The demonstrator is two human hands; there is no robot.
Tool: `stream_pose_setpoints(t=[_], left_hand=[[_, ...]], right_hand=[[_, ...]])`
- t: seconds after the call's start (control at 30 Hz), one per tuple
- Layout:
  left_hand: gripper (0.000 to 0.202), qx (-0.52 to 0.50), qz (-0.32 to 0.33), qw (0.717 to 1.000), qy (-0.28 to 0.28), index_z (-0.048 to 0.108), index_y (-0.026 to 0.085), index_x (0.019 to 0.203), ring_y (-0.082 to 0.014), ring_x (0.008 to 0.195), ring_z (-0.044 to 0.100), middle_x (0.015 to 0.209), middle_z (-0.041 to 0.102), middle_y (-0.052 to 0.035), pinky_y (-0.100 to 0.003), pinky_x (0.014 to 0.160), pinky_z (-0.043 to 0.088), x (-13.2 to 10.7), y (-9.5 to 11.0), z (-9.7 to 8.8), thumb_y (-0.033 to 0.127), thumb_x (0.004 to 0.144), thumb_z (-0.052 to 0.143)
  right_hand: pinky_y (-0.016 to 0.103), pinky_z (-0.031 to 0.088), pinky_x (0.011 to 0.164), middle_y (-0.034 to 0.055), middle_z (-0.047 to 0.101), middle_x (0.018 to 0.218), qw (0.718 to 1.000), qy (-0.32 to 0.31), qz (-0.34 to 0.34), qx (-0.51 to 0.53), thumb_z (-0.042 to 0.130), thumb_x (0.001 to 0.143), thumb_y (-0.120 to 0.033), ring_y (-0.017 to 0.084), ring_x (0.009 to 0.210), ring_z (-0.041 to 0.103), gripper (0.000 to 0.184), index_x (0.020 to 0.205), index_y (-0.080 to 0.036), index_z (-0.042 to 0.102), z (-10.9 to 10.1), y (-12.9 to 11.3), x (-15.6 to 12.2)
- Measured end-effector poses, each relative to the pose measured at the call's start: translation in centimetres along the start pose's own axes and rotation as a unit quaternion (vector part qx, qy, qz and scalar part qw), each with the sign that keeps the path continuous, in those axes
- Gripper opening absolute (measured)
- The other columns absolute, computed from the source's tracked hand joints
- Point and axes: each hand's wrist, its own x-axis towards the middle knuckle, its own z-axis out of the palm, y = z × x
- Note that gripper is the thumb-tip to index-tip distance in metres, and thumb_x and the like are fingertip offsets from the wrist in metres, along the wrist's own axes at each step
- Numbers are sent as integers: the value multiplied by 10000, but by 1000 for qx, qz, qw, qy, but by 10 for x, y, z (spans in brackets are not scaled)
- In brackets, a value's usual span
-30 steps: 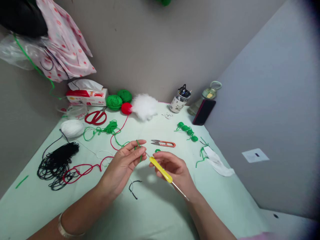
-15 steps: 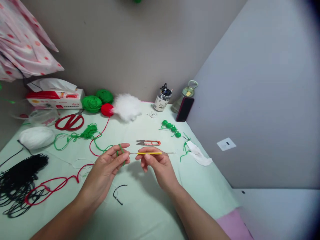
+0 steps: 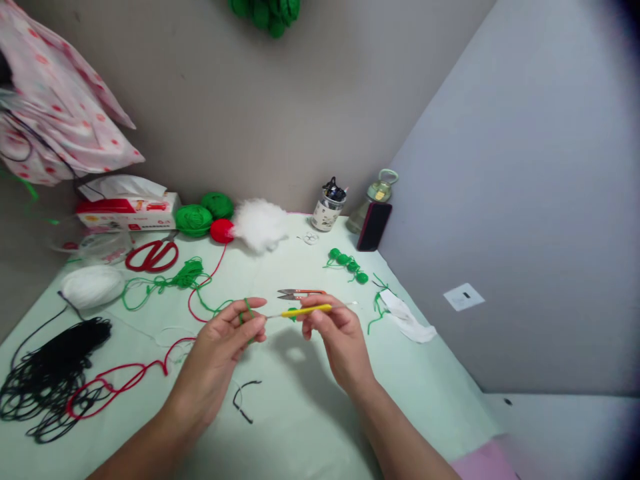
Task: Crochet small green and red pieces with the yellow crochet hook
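Between my two hands a crochet hook with a yellow grip lies nearly level, tilted slightly. My right hand is closed around its grip, thumb underneath. Green yarn loops over the fingers of my left hand, whose thumb and fingers pinch at the hook's left end; any stitches there are too small to make out. A small green piece shows behind the hook beside my right fingertips. Just beyond, thread snips with orange handles lie on the table, partly covered by my right hand.
Left on the table lie black cord, white yarn, red cord and red-handled scissors. Behind are green yarn balls, white stuffing and a tissue box. Small green balls, a phone and a bottle stand right.
The whole view has shifted, so things sit lower and farther right. My right hand has moved slightly away from my left, tilting the hook; the small green piece has come into sight.
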Motion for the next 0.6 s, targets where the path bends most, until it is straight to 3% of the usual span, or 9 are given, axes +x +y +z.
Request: stream_pose_setpoints(t=[0.1,0.27,0.4,0.47,0.6], left_hand=[[332,24,17,999,-29,714,250,1115,-99,715,565,780,607,50,-222,723,432,-4,-1,4,330,805,801],[437,57,22,996,-71,706,276,1198,-111,678,549,747,578,57,-258,709,432,-1,-2,1,310,776,817],[522,88,-1,992,-91,707,252,1225,-112,644,517,698,546,61,-254,631,395,3,-8,1,282,722,841],[563,90,-13,990,-106,693,250,1253,-114,624,521,696,537,66,-257,610,395,4,-12,2,268,710,838],[552,106,-27,987,-121,690,234,1273,-120,604,525,693,565,54,-260,590,406,4,-14,3,250,734,806]], right_hand=[[264,519,636,46,734,796,999,-50,7,-5,656,934,-397,124,664,633,226,966,-214,785,3,3,-5],[262,509,619,41,718,810,997,-52,24,55,663,924,-418,132,669,643,221,934,-225,768,0,-5,-4],[275,489,667,15,647,810,994,-77,-42,-60,677,916,-345,143,730,600,127,872,-229,706,1,-12,-9],[295,480,703,31,632,841,968,-105,-110,-200,604,957,-259,161,783,586,83,937,-219,674,3,-14,-14],[318,431,662,67,654,856,840,-182,-286,-424,480,952,-86,179,748,529,186,1059,-177,603,7,-16,-19]])
